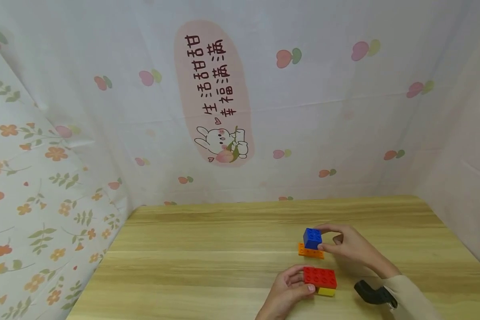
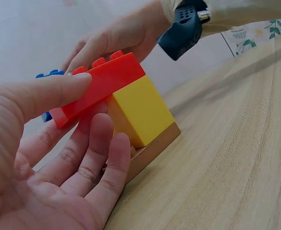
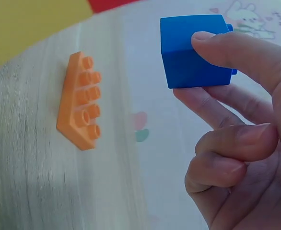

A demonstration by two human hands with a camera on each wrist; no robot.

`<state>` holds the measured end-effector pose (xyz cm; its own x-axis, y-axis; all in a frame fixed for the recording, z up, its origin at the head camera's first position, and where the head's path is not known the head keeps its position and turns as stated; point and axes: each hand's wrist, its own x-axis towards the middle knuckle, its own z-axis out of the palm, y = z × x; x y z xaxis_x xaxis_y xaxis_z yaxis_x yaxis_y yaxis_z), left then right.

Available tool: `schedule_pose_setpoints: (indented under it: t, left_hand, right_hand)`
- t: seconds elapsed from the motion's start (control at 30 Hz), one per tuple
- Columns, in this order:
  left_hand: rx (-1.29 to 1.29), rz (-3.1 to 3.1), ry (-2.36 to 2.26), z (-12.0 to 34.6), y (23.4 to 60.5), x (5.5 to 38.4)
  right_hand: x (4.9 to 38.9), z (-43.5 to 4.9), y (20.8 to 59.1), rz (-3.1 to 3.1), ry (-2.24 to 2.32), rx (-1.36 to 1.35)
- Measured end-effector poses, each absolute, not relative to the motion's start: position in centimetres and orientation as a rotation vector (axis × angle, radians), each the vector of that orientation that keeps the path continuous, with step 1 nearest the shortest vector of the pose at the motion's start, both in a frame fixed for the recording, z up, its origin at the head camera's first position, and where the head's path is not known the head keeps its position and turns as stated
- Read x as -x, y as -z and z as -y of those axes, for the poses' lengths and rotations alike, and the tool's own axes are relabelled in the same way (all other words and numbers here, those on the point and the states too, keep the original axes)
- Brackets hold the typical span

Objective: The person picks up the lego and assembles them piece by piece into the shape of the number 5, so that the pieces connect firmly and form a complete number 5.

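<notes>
My right hand (image 1: pixel 354 246) pinches a blue square toy brick (image 3: pixel 195 52) between thumb and fingers, holding it up off the table. In the head view the blue brick overlaps a flat orange studded plate (image 3: pixel 78 105), which lies on the table with its studs up. Nearer to me, my left hand (image 1: pixel 286 291) grips a red brick (image 1: pixel 320 277), thumb on its near side and fingers tucked beneath. Under one end of the red brick stands a yellow brick (image 2: pixel 143 110), which rests on a flat orange-brown plate (image 2: pixel 155 151).
A wood-grain table (image 1: pixel 192 266) carries the bricks. Behind it hangs a pale printed cloth (image 1: pixel 324 133), with a floral cloth (image 1: pixel 36 200) at the left. A black wrist strap mount (image 1: pixel 374 294) sits on the right sleeve, close to the table.
</notes>
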<state>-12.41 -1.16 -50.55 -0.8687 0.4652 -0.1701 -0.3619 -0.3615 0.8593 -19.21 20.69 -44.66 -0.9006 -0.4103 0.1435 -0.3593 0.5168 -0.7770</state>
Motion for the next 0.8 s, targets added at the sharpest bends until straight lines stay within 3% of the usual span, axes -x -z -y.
schedule_pose_setpoints:
  t: [0.47, 0.8]
  left_hand:
    - [-0.356, -1.313, -2.284, 1.2, 51.1, 12.5]
    - [-0.298, -1.341, -2.268, 1.1, 50.9, 12.5]
  right_hand:
    - [16.4, -20.3, 44.4, -2.763, 1.549, 0.721]
    - [15.5, -20.2, 43.2, -2.841, 1.496, 0.701]
